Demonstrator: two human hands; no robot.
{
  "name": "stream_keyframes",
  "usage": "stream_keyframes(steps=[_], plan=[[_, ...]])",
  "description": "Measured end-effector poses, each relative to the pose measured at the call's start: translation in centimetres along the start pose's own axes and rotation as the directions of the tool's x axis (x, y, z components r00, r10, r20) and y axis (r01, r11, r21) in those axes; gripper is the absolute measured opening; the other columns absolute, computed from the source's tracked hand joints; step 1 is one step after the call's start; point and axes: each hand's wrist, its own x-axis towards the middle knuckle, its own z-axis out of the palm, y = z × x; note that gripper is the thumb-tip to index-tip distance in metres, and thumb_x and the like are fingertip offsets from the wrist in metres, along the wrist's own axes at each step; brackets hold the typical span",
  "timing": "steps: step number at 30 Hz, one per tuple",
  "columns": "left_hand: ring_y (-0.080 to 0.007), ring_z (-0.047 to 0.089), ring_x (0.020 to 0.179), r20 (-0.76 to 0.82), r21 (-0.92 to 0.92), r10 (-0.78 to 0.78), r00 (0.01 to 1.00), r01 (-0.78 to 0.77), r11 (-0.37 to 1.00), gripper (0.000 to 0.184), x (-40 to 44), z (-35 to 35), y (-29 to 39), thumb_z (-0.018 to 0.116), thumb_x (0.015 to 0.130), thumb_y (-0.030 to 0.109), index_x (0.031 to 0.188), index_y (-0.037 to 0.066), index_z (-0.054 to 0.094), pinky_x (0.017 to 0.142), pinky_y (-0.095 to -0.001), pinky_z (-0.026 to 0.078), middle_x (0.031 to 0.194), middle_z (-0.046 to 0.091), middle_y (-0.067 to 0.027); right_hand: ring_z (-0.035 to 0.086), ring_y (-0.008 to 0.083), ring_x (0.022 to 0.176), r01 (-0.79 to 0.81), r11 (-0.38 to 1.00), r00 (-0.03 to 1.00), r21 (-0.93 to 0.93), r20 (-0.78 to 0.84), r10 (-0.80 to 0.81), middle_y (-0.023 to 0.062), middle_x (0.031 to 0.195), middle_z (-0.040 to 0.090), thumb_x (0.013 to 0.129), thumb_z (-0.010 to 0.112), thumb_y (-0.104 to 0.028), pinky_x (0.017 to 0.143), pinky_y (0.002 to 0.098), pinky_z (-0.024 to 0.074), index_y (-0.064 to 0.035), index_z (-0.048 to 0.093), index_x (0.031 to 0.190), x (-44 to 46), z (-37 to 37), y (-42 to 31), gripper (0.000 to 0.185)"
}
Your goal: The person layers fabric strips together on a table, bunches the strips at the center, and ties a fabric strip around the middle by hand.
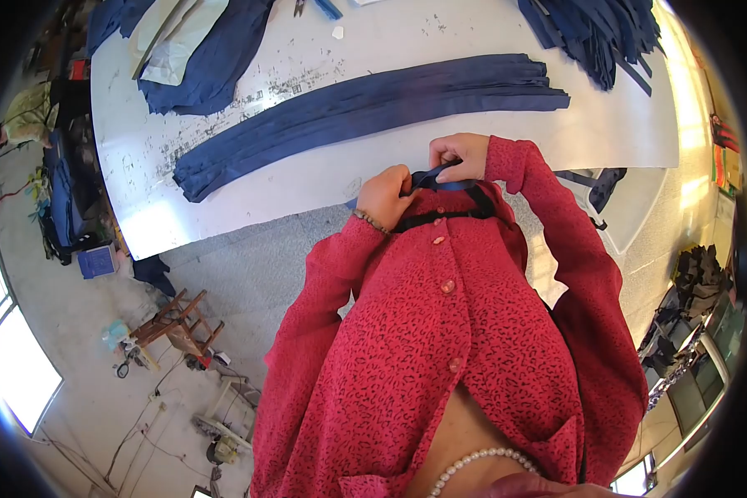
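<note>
Navy fabric strip [426, 180], upper centre of the frame, is pinched by left hand [384, 197] and right hand [463, 156], fingers curled, wrists turned inward.

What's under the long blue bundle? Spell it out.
The bundle lies on the white table, whose surface shows along both the bundle's long sides. The patch directly beneath is covered, so anything there cannot be seen.

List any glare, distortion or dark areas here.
Head view: fisheye bending, black corners; head view: the window at left is blown out, and glare whitens the table near its left corner; head view: left hand and right hand read clearly, dark strip between them less distinctly.
</note>
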Motion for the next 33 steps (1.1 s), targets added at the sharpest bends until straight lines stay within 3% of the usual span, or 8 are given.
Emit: stream_keyframes(steps=[6, 12, 14, 17, 22, 24, 27, 33], plan=[[-0.0332, 0.058, 0.06, 0.054, -0.175, -0.172, 0.984, 0.179, 0.968, 0.029, 0.1, -0.1, 0.0, 0.072, 0.073, 0.025, 0.077, 0.005, 0.052, 0.053, -0.0403, 0.042, 0.062, 0.057, -0.0117, 0.053, 0.011, 0.066, -0.033, 0.992, 0.998, -0.126, -0.065, 0.024, 0.0036, 0.073, 0.059, 0.078, 0.065, -0.013, 0.061, 0.0264, 0.0436, -0.0039, 0.055, 0.092, -0.3, 0.1, -0.4, 0.02], [-0.0143, 0.055, 0.057, 0.286, -0.168, -0.136, 0.948, 0.189, 0.967, 0.025, -0.2, -0.9, -0.8, 0.073, 0.075, 0.024, 0.077, 0.003, 0.059, 0.055, -0.0281, 0.043, 0.062, 0.056, -0.0058, 0.055, 0.0126, 0.066, -0.068, 0.987, 0.993, -0.149, -0.107, 0.052, 0.0054, 0.073, 0.061, 0.079, 0.065, -0.015, 0.061, 0.0268, 0.0441, -0.0031, 0.055, 0.092, -0.4, -0.4, 1.2, 0.02], [-0.0045, 0.049, 0.065, 0.234, -0.695, -0.134, 0.963, 0.262, 0.669, 0.019, -0.6, -0.3, -1.7, 0.07, 0.079, 0.018, 0.078, 0.003, 0.06, 0.059, -0.023, 0.04, 0.068, 0.056, 0.0027, 0.055, 0.0124, 0.066, -0.076, 0.981, 0.992, -0.176, -0.116, 0.056, 0.0051, 0.073, 0.061, 0.079, 0.065, -0.015, 0.061, 0.0266, 0.0441, -0.0031, 0.055, 0.092, -0.5, -0.6, 1.7, 0.02], [-0.0044, 0.047, 0.067, 0.271, -0.785, -0.217, 0.938, 0.346, 0.514, 0.012, -0.7, -1.1, -1.1, 0.067, 0.082, 0.013, 0.079, 0.003, 0.06, 0.062, -0.0213, 0.039, 0.072, 0.055, 0.0051, 0.056, 0.0135, 0.066, -0.101, 0.972, 0.991, -0.214, -0.112, 0.078, 0.0057, 0.074, 0.061, 0.079, 0.065, -0.015, 0.061, 0.027, 0.0445, -0.0031, 0.055, 0.092, -0.5, -0.6, 2.0, 0.02], [-0.0041, 0.047, 0.065, 0.245, -0.701, -0.189, 0.951, 0.308, 0.643, 0.014, -0.8, 0.0, -2.2, 0.068, 0.08, 0.013, 0.08, 0.002, 0.059, 0.06, -0.0208, 0.039, 0.07, 0.056, 0.0035, 0.059, 0.0187, 0.068, -0.121, 0.89, 0.969, -0.44, -0.246, 0.01, 0.0092, 0.074, 0.061, 0.082, 0.061, -0.013, 0.062, 0.029, 0.0462, -0.0033, 0.052, 0.09, 0.3, 1.0, 2.5, 0.016], [-0.0041, 0.047, 0.063, 0.193, -0.663, -0.178, 0.965, 0.262, 0.702, 0.016, -0.8, 0.4, -2.1, 0.069, 0.078, 0.013, 0.079, 0.002, 0.058, 0.058, -0.021, 0.039, 0.068, 0.057, 0.002, 0.062, 0.0232, 0.069, 0.114, 0.87, 0.713, -0.48, -0.571, -0.408, 0.0105, 0.072, 0.061, 0.084, 0.057, -0.012, 0.064, 0.0319, 0.0474, -0.0035, 0.05, 0.089, 1.9, 2.7, 2.0, 0.012], [-0.0055, 0.049, 0.067, 0.135, -0.544, -0.172, 0.976, 0.218, 0.81, 0.015, -0.6, 0.0, -1.1, 0.069, 0.078, 0.012, 0.082, 0.002, 0.058, 0.064, -0.0215, 0.042, 0.07, 0.055, 0.003, 0.062, 0.0255, 0.069, 0.12, 0.989, 0.794, 0.084, -0.606, -0.045, 0.0097, 0.07, 0.062, 0.086, 0.054, -0.01, 0.065, 0.0346, 0.048, -0.0031, 0.049, 0.088, 2.9, 5.3, -0.9, 0.009], [-0.006, 0.047, 0.064, -0.086, -0.394, 0.046, 0.995, -0.076, 0.916, 0.017, -0.3, -0.8, 0.2, 0.07, 0.075, 0.011, 0.08, 0.002, 0.057, 0.061, -0.0213, 0.041, 0.068, 0.053, 0.0021, 0.061, 0.0336, 0.077, -0.143, 0.966, 0.865, -0.216, -0.501, 0.016, 0.0135, 0.08, 0.064, 0.09, 0.045, -0.026, 0.069, 0.0391, 0.0479, -0.0087, 0.057, 0.096, 5.4, 6.3, 3.4, 0.022]])
